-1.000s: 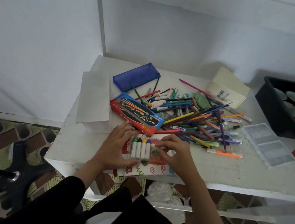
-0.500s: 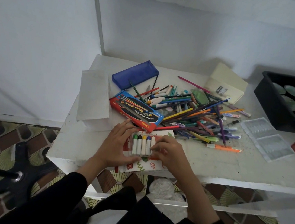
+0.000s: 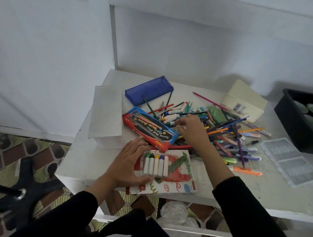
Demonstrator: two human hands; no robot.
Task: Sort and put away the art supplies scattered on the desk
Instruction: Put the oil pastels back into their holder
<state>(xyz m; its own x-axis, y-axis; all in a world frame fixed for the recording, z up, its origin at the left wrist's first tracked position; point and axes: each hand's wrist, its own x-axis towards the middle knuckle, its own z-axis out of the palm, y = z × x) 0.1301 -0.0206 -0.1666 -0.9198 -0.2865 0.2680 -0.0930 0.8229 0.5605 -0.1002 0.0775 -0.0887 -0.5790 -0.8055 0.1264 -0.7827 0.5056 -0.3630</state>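
Note:
A loose pile of pens, pencils and markers (image 3: 226, 130) covers the middle of the white desk (image 3: 88, 161). My right hand (image 3: 193, 129) reaches into the pile's left side, and its fingertips pinch a dark pen (image 3: 172, 125). Near the desk's front edge lies a printed marker pack (image 3: 178, 175) whose clear tray holds several white markers (image 3: 155, 165) with coloured caps. My left hand (image 3: 129, 164) rests flat on the pack's left edge, fingers straight, with the thumb along the tray's lower side.
A red and blue pencil box (image 3: 150, 129) lies between both hands. Behind it is a blue pencil case (image 3: 149, 90), with a white paper block (image 3: 107, 112) to its left. A cream notebook (image 3: 245, 101), clear plastic trays (image 3: 291, 163) and a black tray (image 3: 291, 124) stand right. A chair base (image 3: 16, 196) stands on the floor at left.
My right hand has left the marker pack and moved up into the pile, where it pinches a pen. My left hand stays on the pack.

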